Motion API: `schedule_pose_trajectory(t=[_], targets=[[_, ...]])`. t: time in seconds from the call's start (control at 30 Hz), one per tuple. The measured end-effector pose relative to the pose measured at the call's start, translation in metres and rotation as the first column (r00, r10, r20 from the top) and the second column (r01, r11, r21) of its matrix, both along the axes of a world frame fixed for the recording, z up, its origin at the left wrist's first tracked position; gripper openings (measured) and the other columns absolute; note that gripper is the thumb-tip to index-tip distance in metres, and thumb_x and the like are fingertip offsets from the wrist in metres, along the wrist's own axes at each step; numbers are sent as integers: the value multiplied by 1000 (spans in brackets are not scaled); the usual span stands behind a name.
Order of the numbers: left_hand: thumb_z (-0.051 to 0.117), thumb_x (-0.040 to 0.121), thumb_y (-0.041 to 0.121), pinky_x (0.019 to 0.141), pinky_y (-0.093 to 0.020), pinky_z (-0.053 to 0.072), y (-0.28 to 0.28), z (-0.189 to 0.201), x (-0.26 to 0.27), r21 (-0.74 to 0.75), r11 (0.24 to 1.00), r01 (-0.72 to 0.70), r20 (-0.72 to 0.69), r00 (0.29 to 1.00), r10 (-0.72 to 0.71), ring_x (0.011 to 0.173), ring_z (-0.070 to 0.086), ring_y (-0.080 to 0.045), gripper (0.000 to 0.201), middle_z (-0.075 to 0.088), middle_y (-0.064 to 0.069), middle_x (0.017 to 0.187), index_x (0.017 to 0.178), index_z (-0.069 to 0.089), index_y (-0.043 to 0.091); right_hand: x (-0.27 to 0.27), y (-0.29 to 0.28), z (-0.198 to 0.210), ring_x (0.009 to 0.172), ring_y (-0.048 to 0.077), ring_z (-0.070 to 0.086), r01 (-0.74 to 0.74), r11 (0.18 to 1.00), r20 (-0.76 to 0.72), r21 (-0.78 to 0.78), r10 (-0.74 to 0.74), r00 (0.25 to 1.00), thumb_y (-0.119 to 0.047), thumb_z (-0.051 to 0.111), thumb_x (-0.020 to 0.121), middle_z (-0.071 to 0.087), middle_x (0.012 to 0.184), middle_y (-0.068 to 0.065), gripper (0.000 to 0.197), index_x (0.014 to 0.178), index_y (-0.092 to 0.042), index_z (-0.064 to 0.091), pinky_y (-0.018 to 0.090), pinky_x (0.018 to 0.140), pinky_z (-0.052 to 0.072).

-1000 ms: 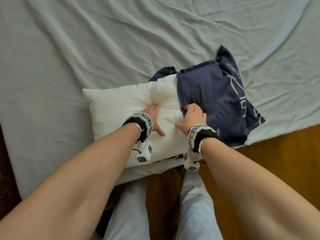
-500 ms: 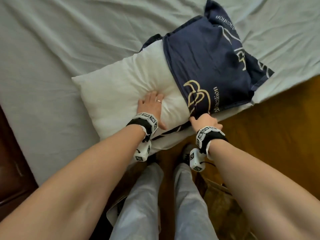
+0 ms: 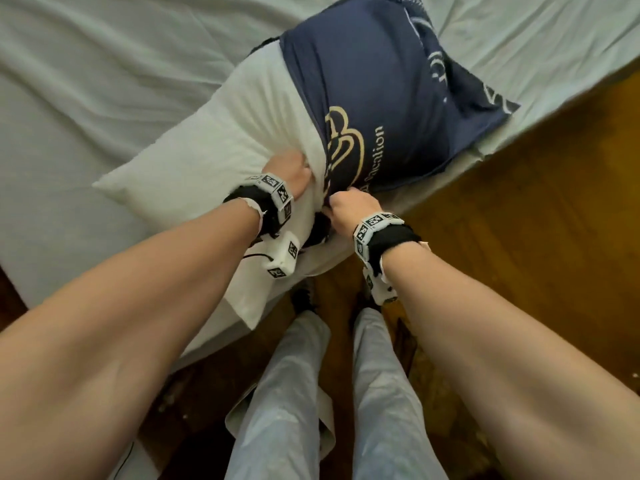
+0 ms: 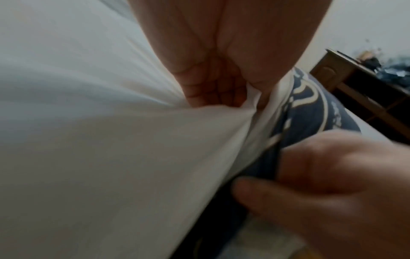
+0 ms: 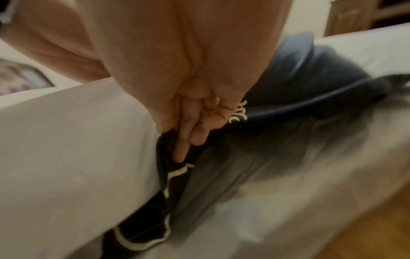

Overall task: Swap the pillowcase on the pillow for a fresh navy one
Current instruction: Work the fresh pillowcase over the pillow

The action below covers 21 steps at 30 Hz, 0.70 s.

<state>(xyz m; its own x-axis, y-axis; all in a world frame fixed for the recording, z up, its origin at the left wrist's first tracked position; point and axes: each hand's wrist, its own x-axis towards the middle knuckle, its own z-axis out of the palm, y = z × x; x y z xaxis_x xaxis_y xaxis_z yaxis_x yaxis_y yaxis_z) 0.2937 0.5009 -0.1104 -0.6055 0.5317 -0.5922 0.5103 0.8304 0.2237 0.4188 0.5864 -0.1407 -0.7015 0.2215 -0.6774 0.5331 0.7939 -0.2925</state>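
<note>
Navy printed cotton pillowcase sits halfway on; right hand pinching its hem should tug while left hand bunching the white pillow feeds it in.

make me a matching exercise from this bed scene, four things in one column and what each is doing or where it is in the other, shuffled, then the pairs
Column A
1. left hand
2. right hand
3. navy pillowcase
4. white pillow

Column B
a. covers only the far part of the pillow
b. pinches the navy hem at the near edge
c. lies across the bed's edge, near part bare
d. bunches white pillow fabric beside the navy hem

Pairs: 1-d, 2-b, 3-a, 4-c
</note>
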Motion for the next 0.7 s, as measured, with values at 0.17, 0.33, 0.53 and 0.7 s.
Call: schedule_pose_trajectory(t=[0.17, 0.33, 0.53, 0.7], targets=[[51, 96, 36, 74, -34, 41, -18, 11, 10, -30, 995, 97, 145, 985, -91, 99, 61, -36, 32, 65, -16, 97, 96, 65, 7, 25, 10, 6, 107, 37, 59, 71, 997, 180, 4, -71, 981, -32, 51, 94, 60, 119, 16, 29, 115, -15, 61, 43, 87, 50], [57, 78, 50, 71, -30, 45, -52, 21, -17, -4, 977, -213, 100, 972, 212, 83, 62, -21, 26, 64, 7, 84, 87, 63, 26, 4, 20, 44, 83, 29, 59, 288, 943, -81, 167, -278, 957, -39, 45, 88, 64, 93, 3, 25, 97, -21, 61, 34, 69, 41], [52, 87, 38, 95, -39, 44, -57, 28, -97, 36, 920, -390, -63, 918, 391, 109, 58, -34, 44, 40, -6, 135, 129, 48, 28, -102, 5, 68, 101, 23, 54, 360, 931, -438, 66, -297, 848, -35, 50, 90, 55, 112, 1, 28, 114, -21, 53, 37, 74, 45], [46, 88, 42, 101, -43, 40, -58, 7, -162, -70, 917, -392, 41, 918, 395, 123, 50, -39, 63, 40, -13, 145, 148, 34, 25, -190, 12, 50, 110, 32, 55, 309, 935, -271, 177, -255, 928, -29, 53, 91, 38, 138, 9, 51, 137, -12, 37, 39, 70, 41]])
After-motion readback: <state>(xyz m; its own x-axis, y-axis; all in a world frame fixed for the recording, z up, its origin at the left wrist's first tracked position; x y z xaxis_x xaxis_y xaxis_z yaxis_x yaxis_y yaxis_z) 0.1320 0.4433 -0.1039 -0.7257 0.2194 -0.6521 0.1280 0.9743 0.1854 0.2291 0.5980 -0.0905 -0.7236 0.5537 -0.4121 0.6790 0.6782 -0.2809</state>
